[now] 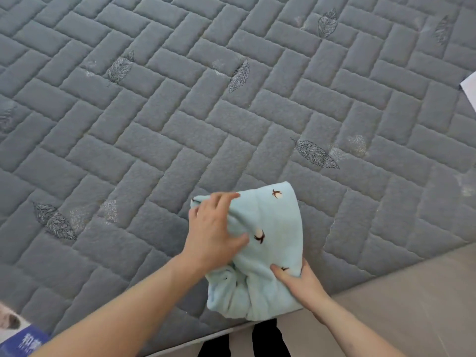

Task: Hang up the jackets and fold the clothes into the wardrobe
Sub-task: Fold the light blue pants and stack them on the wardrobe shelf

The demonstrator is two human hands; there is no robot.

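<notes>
My left hand point(215, 229) lies palm-down on the light blue fleece garment point(260, 251), fingers spread and straight, pressing its upper-left part; thumb points right across the fabric. Left forearm runs in from the bottom left, bare. My right hand point(300, 282) grips the garment's lower-right edge: thumb on top, the other fingers curled under the cloth. Right forearm comes in from the bottom right.

Garment is bunched, partly folded, printed with small brown-and-white motifs. It sits at the near edge of the grey quilted bed cover point(180, 112), which has stitched leaf patterns.

Blue package point(31, 342) at the bottom-left corner carries white characters, cut off and too blurred to read. White sheet corner point(470, 87) at the right edge.
</notes>
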